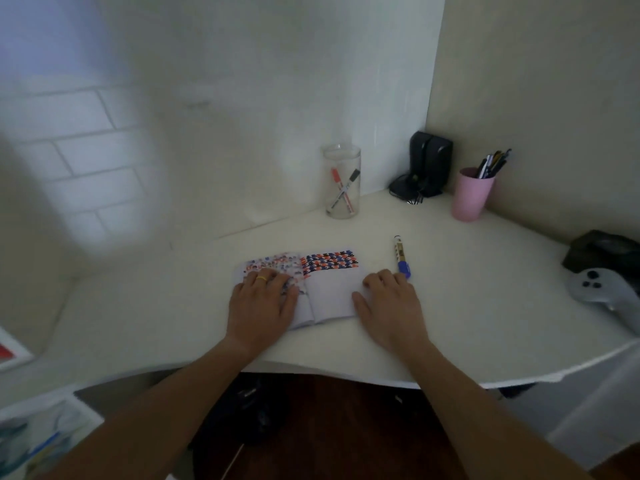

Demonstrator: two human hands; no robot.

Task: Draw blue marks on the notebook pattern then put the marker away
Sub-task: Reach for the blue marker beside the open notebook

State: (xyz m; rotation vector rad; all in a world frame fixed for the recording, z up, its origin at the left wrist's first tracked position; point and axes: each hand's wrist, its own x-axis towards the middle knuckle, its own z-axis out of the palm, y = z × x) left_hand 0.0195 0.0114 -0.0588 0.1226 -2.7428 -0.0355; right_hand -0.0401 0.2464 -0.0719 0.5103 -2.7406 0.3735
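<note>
An open notebook (329,296) lies on the white desk, with a red, blue and black pattern across the top of its right page and a fainter pattern on the left page. My left hand (263,303) rests flat on the left page, a yellow ring on one finger. My right hand (388,303) lies flat at the right edge of the notebook and holds nothing. The blue marker (401,257), capped, lies on the desk just beyond my right hand's fingers, its blue cap end nearest them.
A clear glass jar (343,181) with a red and a black marker stands behind the notebook. A pink cup (471,195) of pens and a black device (426,164) sit in the corner. A grey game controller (602,289) lies at the right edge.
</note>
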